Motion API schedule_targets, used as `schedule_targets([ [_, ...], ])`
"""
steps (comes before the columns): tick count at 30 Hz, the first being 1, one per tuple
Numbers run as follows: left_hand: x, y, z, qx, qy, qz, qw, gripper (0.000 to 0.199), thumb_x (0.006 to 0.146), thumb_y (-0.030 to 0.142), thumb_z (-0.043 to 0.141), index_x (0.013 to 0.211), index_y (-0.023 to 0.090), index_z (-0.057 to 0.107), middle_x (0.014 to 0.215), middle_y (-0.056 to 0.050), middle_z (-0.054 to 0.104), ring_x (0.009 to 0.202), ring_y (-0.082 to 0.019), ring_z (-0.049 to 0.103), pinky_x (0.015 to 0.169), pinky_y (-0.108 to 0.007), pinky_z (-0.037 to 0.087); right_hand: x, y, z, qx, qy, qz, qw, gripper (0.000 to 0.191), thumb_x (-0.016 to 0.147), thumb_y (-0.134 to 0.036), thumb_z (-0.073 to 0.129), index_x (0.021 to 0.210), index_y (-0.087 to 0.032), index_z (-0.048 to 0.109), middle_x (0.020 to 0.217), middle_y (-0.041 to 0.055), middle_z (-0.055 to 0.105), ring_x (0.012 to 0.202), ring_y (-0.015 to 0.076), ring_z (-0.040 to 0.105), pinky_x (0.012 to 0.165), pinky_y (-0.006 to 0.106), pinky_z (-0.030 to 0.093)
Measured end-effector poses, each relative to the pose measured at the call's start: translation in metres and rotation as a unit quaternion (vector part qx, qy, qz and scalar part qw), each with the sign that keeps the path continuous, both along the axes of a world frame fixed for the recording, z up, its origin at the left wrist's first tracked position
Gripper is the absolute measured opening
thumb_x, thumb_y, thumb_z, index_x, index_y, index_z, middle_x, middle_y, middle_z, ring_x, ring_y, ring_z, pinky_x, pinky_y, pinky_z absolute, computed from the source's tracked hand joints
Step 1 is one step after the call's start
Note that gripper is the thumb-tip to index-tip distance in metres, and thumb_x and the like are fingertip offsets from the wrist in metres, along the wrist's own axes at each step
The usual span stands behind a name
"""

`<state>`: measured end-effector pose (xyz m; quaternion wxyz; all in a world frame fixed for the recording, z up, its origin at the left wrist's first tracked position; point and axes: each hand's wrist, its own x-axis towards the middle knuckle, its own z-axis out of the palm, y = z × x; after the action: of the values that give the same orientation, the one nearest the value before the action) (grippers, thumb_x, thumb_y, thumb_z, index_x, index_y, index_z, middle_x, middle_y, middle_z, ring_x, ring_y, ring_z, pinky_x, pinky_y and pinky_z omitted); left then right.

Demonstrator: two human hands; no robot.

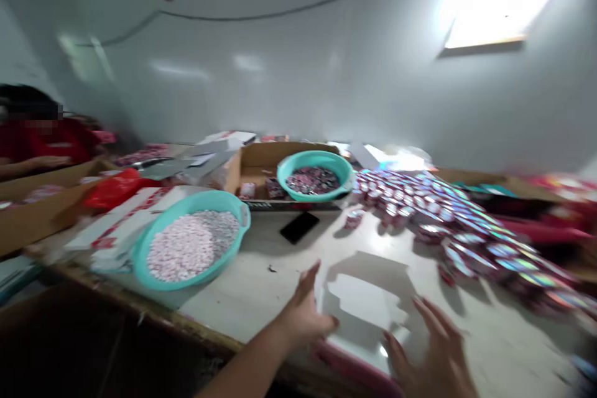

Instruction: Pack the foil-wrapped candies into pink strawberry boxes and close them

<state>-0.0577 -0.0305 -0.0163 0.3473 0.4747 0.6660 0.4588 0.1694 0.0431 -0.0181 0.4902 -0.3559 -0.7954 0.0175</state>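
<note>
A worker's left hand point(305, 311) and right hand point(436, 354), fingers spread and gripping nothing, flank a flat white cardboard blank point(366, 298) lying on the table point(261, 286). A teal basin of pale pellets point(186, 242) sits to the left, a phone point(299, 226) beyond, and rows of shiny packets point(448, 217) to the right.

This looks like a small packing workshop: a long bench point(280, 273) carries teal basins point(140, 255) heaped with small pieces, open cardboard boxes point(261, 165), and rows of shiny little packets point(448, 211) (dozens of them), while another person point(41, 143) works nearby.
</note>
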Motion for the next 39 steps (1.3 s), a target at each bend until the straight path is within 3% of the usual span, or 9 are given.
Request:
schedule_targets([
  [5,-0.004,-0.010,0.004,0.100,0.200,-0.118,0.968,0.089,0.084,0.015,0.054,0.163,0.029,0.014,0.171,-0.007,0.011,0.158,-0.027,0.013,0.129,-0.051,0.020,0.006,-0.006,0.004,-0.131,-0.024,0.082,0.988,0.051,0.099,-0.027,0.055,0.148,-0.027,0.042,0.145,0.0107,0.058,0.132,0.0265,0.058,0.107,0.045,0.054],
  [10,-0.005,-0.004,0.015,0.001,0.366,-0.220,0.904,0.067,0.090,0.018,0.046,0.156,0.030,0.039,0.168,-0.002,0.025,0.157,-0.030,0.018,0.127,-0.057,0.021,0.019,-0.009,0.021,-0.206,-0.018,0.161,0.965,0.046,0.096,-0.017,0.055,0.140,-0.027,0.053,0.151,0.0078,0.054,0.142,0.0223,0.049,0.117,0.044,0.046],
  [15,0.006,0.005,0.024,-0.057,0.440,-0.227,0.867,0.054,0.097,0.027,0.041,0.151,0.027,0.048,0.163,-0.005,0.035,0.153,-0.032,0.029,0.125,-0.061,0.023,0.020,-0.009,0.019,-0.217,-0.042,0.183,0.958,0.053,0.090,-0.012,0.056,0.141,-0.026,0.056,0.150,0.0072,0.055,0.144,0.0214,0.046,0.118,0.045,0.042],
  [21,0.019,0.007,0.029,-0.056,0.499,-0.199,0.841,0.040,0.098,0.027,0.042,0.124,0.017,0.071,0.146,-0.016,0.057,0.145,-0.035,0.043,0.122,-0.059,0.028,0.011,-0.016,0.016,-0.267,-0.173,0.142,0.937,0.035,0.086,-0.010,0.058,0.115,-0.024,0.071,0.123,0.0032,0.073,0.135,0.0249,0.055,0.121,0.050,0.028],
  [25,0.018,0.015,0.031,-0.033,0.475,-0.191,0.859,0.036,0.093,0.024,0.048,0.115,0.015,0.074,0.132,-0.018,0.067,0.137,-0.035,0.052,0.118,-0.053,0.036,0.005,-0.008,0.033,-0.276,-0.231,0.120,0.925,0.027,0.089,-0.010,0.057,0.105,-0.025,0.073,0.113,0.0028,0.076,0.122,0.0226,0.063,0.110,0.042,0.033],
  [30,0.005,0.022,0.027,-0.071,0.291,-0.071,0.952,0.035,0.094,0.029,0.048,0.121,0.023,0.070,0.110,-0.009,0.076,0.104,-0.031,0.070,0.092,-0.046,0.054,-0.006,0.014,0.039,-0.265,-0.246,0.080,0.929,0.028,0.086,-0.006,0.058,0.099,-0.023,0.075,0.104,0.0037,0.077,0.103,0.0215,0.068,0.095,0.038,0.037],
  [32,0.002,0.021,0.021,-0.014,0.210,-0.010,0.978,0.033,0.091,0.035,0.058,0.119,0.022,0.069,0.102,-0.006,0.076,0.096,-0.027,0.072,0.089,-0.042,0.055,-0.008,0.018,0.033,-0.269,-0.237,0.069,0.931,0.027,0.084,-0.007,0.060,0.098,-0.024,0.075,0.103,0.0032,0.077,0.103,0.0225,0.068,0.094,0.037,0.037],
  [36,0.002,0.018,0.010,0.154,0.235,0.067,0.957,0.051,0.087,0.034,0.065,0.135,0.020,0.057,0.138,-0.013,0.060,0.130,-0.029,0.057,0.112,-0.045,0.045,-0.008,0.017,0.018,-0.288,-0.188,0.042,0.938,0.028,0.083,-0.008,0.062,0.100,-0.025,0.074,0.104,0.0027,0.077,0.106,0.0236,0.066,0.096,0.039,0.036],
  [39,0.002,0.021,0.005,0.104,0.257,0.063,0.959,0.086,0.082,0.032,0.070,0.157,0.020,0.029,0.161,-0.018,0.034,0.150,-0.035,0.032,0.122,-0.054,0.031,-0.008,0.013,0.015,-0.292,-0.168,0.019,0.941,0.033,0.080,-0.006,0.061,0.104,-0.026,0.072,0.111,0.0031,0.075,0.113,0.0243,0.063,0.101,0.042,0.033],
])
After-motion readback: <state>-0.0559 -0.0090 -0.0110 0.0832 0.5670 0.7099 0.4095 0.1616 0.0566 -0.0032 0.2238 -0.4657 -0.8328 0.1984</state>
